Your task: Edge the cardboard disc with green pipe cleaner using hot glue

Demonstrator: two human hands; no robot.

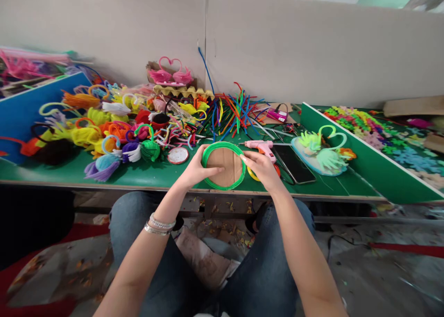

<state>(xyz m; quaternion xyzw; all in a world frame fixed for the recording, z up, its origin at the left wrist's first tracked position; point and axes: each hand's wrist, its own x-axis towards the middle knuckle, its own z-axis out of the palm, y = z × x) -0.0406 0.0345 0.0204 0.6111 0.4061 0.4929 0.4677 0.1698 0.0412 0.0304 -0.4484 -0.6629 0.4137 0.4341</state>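
Note:
Between my two hands is a round cardboard disc [227, 166] with a green pipe-cleaner rim around its edge, tilted up over the front of the table. My left hand [199, 169] grips its left side, the thumb lying across the brown face. On the upper right, the fingers of my right hand [262, 166] close on the green rim. Just behind my right hand lies a pink glue gun [261, 146]. Yellow and orange handles, perhaps of scissors, are partly hidden under that hand. A black phone [294, 163] lies further right.
Many pipe-cleaner swans [100, 132] crowd the table's left. Loose pipe cleaners [236, 111] are heaped at the back, near an egg carton [183, 92]. A small round white disc [178, 155] lies left of my hands. Two green swans [326, 152] stand beside the right divider [367, 162].

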